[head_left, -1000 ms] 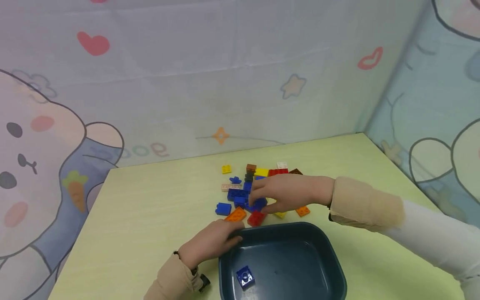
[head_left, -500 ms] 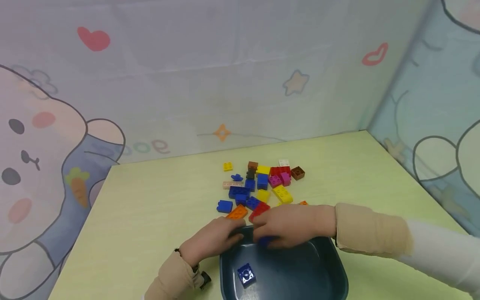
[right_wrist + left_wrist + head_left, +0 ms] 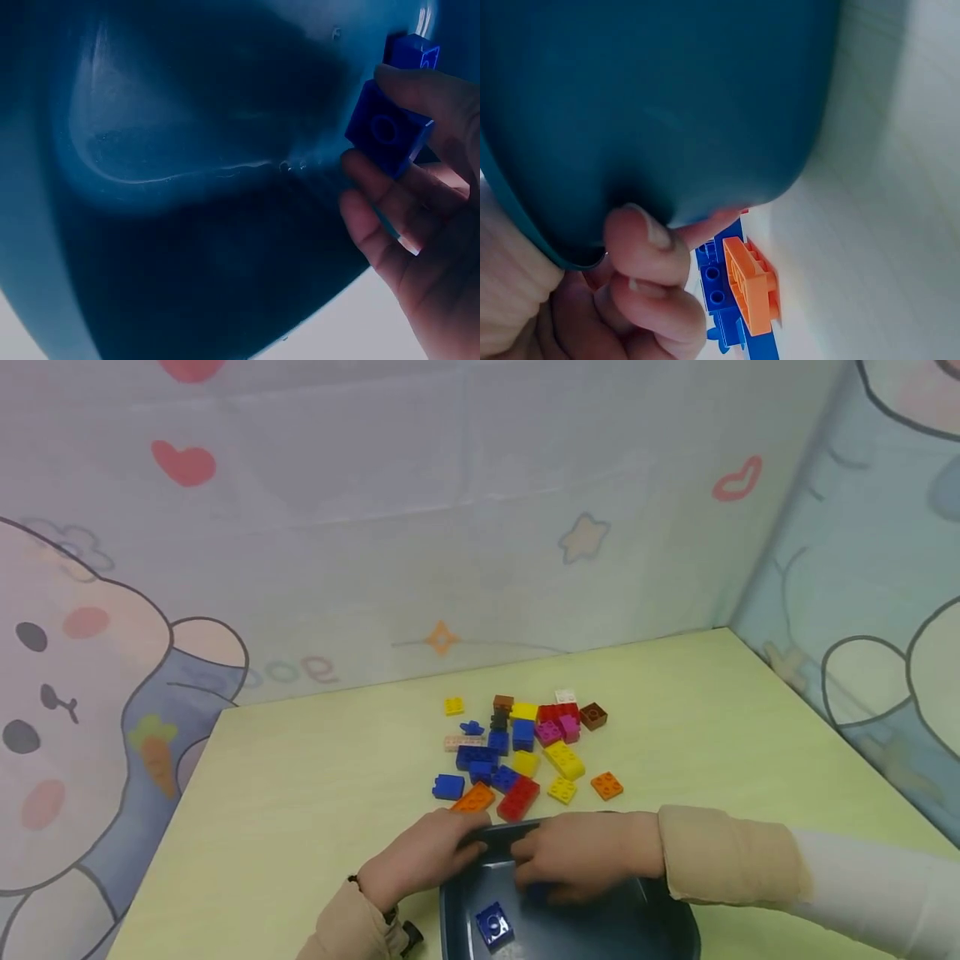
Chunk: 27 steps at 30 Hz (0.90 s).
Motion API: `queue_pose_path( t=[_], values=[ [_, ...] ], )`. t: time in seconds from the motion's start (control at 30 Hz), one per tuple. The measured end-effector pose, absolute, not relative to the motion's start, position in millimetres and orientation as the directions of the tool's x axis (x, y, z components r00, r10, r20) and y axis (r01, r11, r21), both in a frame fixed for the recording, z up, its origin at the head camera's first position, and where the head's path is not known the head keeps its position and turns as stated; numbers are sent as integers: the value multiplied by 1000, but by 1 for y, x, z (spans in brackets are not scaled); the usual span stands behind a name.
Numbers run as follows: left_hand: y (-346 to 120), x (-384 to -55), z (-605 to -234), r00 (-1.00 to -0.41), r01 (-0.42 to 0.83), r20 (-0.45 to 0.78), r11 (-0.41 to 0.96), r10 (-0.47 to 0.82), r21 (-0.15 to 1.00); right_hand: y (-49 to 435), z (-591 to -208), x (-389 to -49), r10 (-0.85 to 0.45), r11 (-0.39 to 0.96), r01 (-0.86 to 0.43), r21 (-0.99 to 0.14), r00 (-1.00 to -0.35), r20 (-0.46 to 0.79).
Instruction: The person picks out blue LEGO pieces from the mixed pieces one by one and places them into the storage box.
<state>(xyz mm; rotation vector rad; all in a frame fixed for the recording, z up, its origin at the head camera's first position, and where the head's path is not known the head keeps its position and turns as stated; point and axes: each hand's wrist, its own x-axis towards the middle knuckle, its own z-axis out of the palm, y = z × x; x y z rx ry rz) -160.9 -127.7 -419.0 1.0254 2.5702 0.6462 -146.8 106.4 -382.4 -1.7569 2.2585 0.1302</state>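
A dark teal plastic tray (image 3: 600,935) stands at the table's near side. At its far left corner my left hand (image 3: 420,856) grips the rim; in the left wrist view the curled fingers (image 3: 656,311) lie against the tray's outer wall. Inside the tray, my right hand (image 3: 581,856) pinches a blue toy brick (image 3: 386,131) between thumb and fingers. The right hand mostly hides that brick in the head view. Another blue brick (image 3: 494,927) lies on the tray floor at the left.
Just beyond the tray lies a loose group of bricks, including a red brick (image 3: 518,798), an orange brick (image 3: 474,797), a yellow brick (image 3: 564,760) and several blue ones. A patterned cloth wall (image 3: 480,527) borders the table (image 3: 300,777) behind.
From the brick group, my right hand has moved toward me and down into the tray, bringing a blue brick. My left hand keeps its place on the rim.
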Motion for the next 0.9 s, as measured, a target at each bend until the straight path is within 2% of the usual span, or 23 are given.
queue_pose_path(
  t=[0.53,0.9],
  values=[
    [-127,-161,-418,-699,576,-112,650,706,496,102,-388,-145,-875,329,-941,-82,-271,-401],
    [-127,-162,-419,-699,580,-113,652,706,488,99,-386,-143,-876,316,-948,-40,-275,-397]
  ],
)
